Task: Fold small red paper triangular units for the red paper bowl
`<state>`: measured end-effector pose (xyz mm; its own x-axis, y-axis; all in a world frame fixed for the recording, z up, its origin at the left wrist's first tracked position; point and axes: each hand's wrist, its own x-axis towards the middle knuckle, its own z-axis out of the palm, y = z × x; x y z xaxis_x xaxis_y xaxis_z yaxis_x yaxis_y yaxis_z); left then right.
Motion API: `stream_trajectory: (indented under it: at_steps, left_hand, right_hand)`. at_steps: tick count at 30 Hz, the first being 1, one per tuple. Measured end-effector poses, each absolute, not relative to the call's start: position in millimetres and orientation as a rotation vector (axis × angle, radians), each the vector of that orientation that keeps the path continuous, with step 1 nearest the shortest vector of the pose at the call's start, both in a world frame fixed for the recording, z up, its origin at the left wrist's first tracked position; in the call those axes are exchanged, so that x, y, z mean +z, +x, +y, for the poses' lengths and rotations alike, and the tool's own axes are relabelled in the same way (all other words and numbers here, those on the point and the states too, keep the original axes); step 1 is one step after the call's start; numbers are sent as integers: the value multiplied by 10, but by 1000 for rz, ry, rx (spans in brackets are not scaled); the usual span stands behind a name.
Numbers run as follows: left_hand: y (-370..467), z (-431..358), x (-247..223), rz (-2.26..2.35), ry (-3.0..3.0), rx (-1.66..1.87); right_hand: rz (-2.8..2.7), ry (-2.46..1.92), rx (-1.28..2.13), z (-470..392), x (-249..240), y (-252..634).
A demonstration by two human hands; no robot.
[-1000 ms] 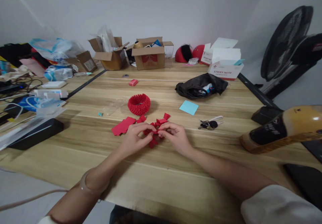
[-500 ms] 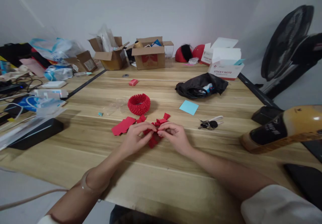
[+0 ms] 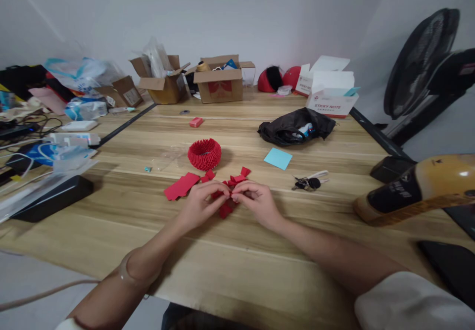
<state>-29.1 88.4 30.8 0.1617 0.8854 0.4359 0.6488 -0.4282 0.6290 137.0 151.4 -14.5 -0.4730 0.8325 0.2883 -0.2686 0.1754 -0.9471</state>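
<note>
My left hand (image 3: 205, 203) and my right hand (image 3: 257, 202) meet over the table, fingertips pinched together on a small piece of red paper (image 3: 230, 192) that they mostly cover. Several folded red paper pieces (image 3: 238, 177) lie around and under the fingers. Left of my left hand rests a fanned stack of flat red paper sheets (image 3: 181, 186). Just beyond the hands stands a round, open bowl of interlocked red paper pieces (image 3: 204, 155).
A blue sticky note (image 3: 278, 158), keys (image 3: 307, 182) and a black bag (image 3: 297, 126) lie to the right. An amber bottle (image 3: 415, 191) stands at the right edge. Cardboard boxes (image 3: 218, 85) and a sticky-note box (image 3: 331, 101) line the back. A small red block (image 3: 196, 122) sits mid-table.
My fingertips have drawn slightly closer together around the small red paper. The things on the table stay where they were.
</note>
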Motion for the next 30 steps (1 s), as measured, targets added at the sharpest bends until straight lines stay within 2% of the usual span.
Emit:
stream_trajectory:
  at_steps: [30]
  left_hand:
    - [-331, 881, 269, 1425, 2166, 1103]
  right_hand:
    - [-1608, -531, 1496, 1499, -110, 1389]
